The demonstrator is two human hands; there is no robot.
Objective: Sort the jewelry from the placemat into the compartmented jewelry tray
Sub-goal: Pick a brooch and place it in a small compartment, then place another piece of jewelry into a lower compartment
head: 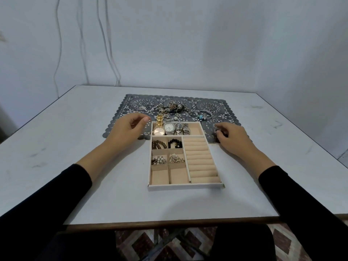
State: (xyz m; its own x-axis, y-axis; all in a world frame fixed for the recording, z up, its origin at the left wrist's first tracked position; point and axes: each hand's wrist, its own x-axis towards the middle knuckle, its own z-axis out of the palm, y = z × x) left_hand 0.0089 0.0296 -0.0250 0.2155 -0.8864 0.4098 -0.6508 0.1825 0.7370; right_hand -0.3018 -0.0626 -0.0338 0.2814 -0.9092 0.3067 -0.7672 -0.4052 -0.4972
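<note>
Hands are held to either side of the jewelry tray (185, 186). The left hand (130, 127) is hovered just left of the watch compartment, fingers loosely curled, thumb near forefinger, nothing seen in it. The right hand (232, 139) is set at the near right edge of the placemat (226, 106), fingers curled over a small dark thing (218, 132); whether it is pinched cannot be told. Watches (170, 128) are laid in the far compartment, and bead bracelets (159, 145) and pearl pieces (159, 160) in four small cells; the ring rolls (201, 161) and two near cells are unfilled. Unsorted jewelry is spread on the mat: a tangled heap of chains (174, 108), rings (138, 107) at far left, a bangle (204, 114) at right. Risks judged: the heap is likely lifted as one knot if a single chain is pulled, with neighbours dragged off the mat. Small rings are easily snagged in the lace cut-outs or rolled onto the desk (75, 129). The tray, overlapping the mat, may be nudged by a wrist.
</note>
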